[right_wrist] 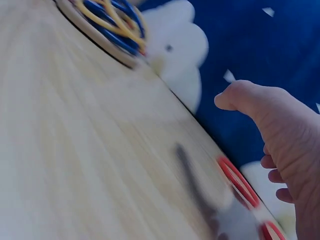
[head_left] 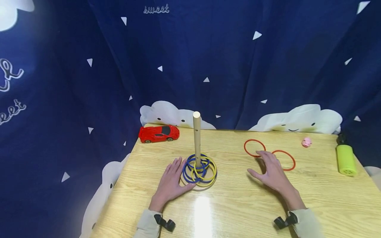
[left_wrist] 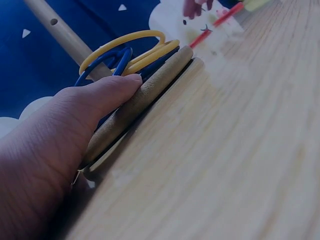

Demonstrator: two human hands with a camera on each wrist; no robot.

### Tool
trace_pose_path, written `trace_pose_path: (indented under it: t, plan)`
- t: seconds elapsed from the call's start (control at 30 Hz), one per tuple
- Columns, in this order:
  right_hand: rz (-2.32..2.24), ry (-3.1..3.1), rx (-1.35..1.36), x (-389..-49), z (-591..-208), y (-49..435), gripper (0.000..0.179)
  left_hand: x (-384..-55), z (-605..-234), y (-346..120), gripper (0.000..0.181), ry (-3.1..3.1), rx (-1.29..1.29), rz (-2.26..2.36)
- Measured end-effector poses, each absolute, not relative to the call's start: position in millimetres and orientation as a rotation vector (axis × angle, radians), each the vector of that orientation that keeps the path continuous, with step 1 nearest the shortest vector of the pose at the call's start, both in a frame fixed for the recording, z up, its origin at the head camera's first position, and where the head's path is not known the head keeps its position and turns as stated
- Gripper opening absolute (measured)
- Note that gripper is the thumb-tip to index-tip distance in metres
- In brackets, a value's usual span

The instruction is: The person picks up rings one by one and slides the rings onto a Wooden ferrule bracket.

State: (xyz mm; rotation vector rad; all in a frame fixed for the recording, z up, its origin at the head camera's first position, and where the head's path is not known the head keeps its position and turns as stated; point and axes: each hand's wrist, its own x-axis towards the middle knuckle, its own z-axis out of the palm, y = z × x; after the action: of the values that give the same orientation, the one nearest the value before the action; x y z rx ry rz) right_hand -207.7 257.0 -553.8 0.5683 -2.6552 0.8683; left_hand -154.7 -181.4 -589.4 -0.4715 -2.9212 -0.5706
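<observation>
A wooden ring-toss stand has a round base (head_left: 202,189) and an upright peg (head_left: 197,138). Several blue rings (head_left: 183,172) and yellow rings (head_left: 215,168) lie overlapping around the foot of the peg. My left hand (head_left: 172,185) rests against the left of the base, fingers extended; in the left wrist view its thumb (left_wrist: 112,92) presses the base's rim. To the right, my right hand (head_left: 273,173) hovers over the table with thumb and fingers apart, holding nothing. Just beyond it lie two red rings, one to the left (head_left: 245,145) and another red ring (head_left: 294,162) to the right.
At the back left of the wooden table (head_left: 238,205) stands a red toy car (head_left: 159,134). A small pink pig (head_left: 306,142) sits at the back right, with a lime-green cylinder (head_left: 346,160) near the right edge. A dark blue curtain (head_left: 190,49) hangs behind.
</observation>
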Motion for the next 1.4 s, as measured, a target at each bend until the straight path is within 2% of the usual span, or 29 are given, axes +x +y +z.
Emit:
trace_pose_path:
  t: [0.4, 0.8, 1.4]
  plan:
    - [0.815, -2.680, 0.234, -211, -570, 336, 0.097, -154, -588, -181, 0.111, -2.901, -0.475, -0.574]
    - [0.685, -2.746, -0.053, -219, -584, 366, 0.102, -156, -590, -180, 0.111, -2.930, -0.466, -0.580]
    - [0.661, -2.764, 0.008, -218, -591, 369, 0.093, -153, -588, -181, 0.110, -2.917, -0.466, -0.610]
